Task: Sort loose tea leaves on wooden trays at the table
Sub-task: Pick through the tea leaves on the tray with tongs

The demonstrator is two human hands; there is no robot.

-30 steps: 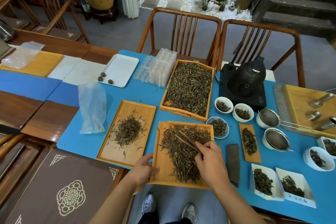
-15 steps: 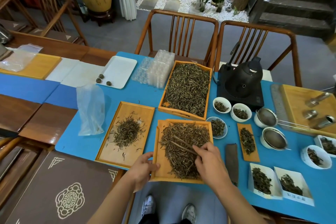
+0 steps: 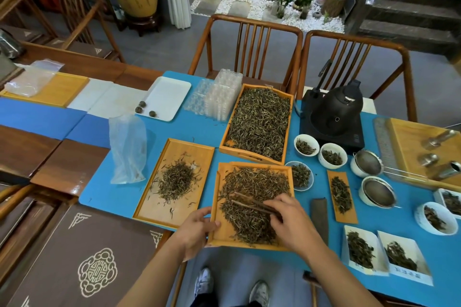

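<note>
Since a second ago, your right hand (image 3: 289,222) has swung the wooden tongs (image 3: 252,203) from pointing up and away from you to lying almost flat, tips aimed left across the heap, while your left hand (image 3: 197,229) has kept its hold on the near tray (image 3: 224,239). You grip that tray's left edge with thumb on top and fingers curled beneath, steadying it at the table's front lip on the blue mat (image 3: 189,129). Your right fingers are curled round the tongs' handle end, whose two arms stand slightly apart over the tea leaves (image 3: 252,192); whether a leaf sits between the tips cannot be told. To the left, just beside the near tray, the sorting tray (image 3: 187,147) carries only a small mound with stray leaves scattered round it. Behind, the deep tray (image 3: 259,122) lies heaped nearly to its rim. Judged from these piles, you are early in the sort: a modest share has been picked out, the near tray remains thickly covered, and the deep tray's stock looks untouched. White cups (image 3: 306,145) of leaf and a black kettle (image 3: 335,107) stand to the right.
</note>
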